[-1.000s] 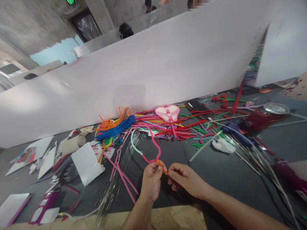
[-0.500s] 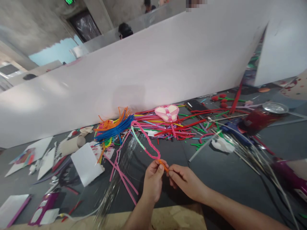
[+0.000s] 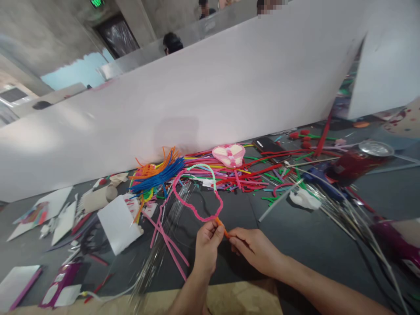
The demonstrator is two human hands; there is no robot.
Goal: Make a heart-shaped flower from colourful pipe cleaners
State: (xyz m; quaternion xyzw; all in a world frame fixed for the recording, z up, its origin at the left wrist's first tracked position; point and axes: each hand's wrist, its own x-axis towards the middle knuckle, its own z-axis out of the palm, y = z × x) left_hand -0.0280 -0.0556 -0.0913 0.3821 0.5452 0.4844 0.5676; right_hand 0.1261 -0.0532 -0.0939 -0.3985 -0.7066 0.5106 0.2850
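Note:
A wand of twisted pipe cleaners is between my hands: a pink and mint-green loop [image 3: 197, 214] on top of a short orange stem [image 3: 222, 226]. My left hand [image 3: 208, 245] pinches the orange stem just below the loop, thumb and fingers closed. The fingertips of my right hand [image 3: 247, 247] are closed on the stem's lower end. The loop stands above the dark table, its far side overlapping the heap of pipe cleaners in view.
Behind lie blue pipe cleaners [image 3: 159, 177], a pink-and-cream heart piece [image 3: 229, 155] and a phone [image 3: 271, 148]. At right stand a soda can [image 3: 357, 162] and a dark blue tool [image 3: 323, 177]. Thin wires [image 3: 154, 258], white card [image 3: 120, 225] and a cardboard roll [image 3: 98, 199] lie left. A white partition [image 3: 229, 87] rises behind.
The loop has turned about its stem and now shows wider, its mint-green part moved from the left side to the top right. Both hands stay nearly in place, still gripping.

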